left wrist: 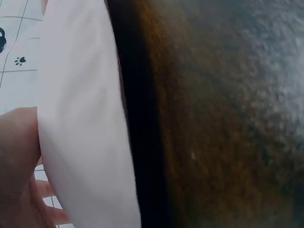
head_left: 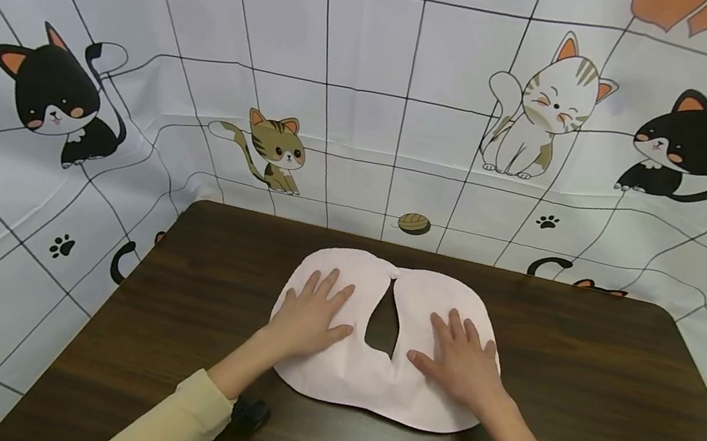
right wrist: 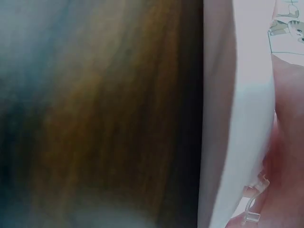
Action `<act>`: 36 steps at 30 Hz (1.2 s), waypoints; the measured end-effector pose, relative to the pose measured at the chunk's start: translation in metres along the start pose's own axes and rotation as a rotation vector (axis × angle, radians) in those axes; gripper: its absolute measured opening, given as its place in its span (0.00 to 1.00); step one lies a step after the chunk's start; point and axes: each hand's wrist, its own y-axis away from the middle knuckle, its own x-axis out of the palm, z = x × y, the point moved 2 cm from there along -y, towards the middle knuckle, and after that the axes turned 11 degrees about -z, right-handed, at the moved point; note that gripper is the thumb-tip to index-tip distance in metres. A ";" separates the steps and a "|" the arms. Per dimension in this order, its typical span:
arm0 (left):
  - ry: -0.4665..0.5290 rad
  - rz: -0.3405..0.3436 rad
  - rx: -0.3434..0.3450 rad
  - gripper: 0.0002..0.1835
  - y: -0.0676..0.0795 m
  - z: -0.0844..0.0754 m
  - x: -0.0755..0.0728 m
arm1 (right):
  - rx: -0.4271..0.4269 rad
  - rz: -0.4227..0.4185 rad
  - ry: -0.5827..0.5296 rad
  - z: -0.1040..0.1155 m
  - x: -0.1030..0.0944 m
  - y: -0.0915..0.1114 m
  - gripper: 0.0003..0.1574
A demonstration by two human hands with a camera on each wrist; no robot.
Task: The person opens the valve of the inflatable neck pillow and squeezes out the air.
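Note:
A pale pink, U-shaped neck pillow lies flat on the dark wooden table, its two ends meeting at the far side. Table surface shows through the teardrop gap in its middle. My left hand rests on the pillow's left half, fingers spread and pointing away. On the right half lies my right hand, also with spread fingers. The left wrist view has the pillow's near edge beside part of my left hand. A small clear plastic piece shows beside the right hand; its attachment is unclear.
The brown table extends on both sides of the pillow. Behind it hangs a white cloth with a black grid and cartoon cats. Dark devices sit under both wrists, near the cream sleeves.

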 end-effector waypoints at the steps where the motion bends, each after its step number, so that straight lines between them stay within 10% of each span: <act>1: 0.004 0.002 -0.002 0.37 0.000 0.000 0.001 | 0.003 0.006 0.003 0.000 0.000 0.000 0.52; 24: 0.002 0.005 0.004 0.38 0.001 0.004 0.012 | 0.003 0.039 0.060 -0.001 0.005 0.002 0.51; 36: 0.023 -0.003 0.015 0.37 0.021 -0.003 -0.010 | -0.052 -0.031 0.102 -0.001 -0.010 0.018 0.48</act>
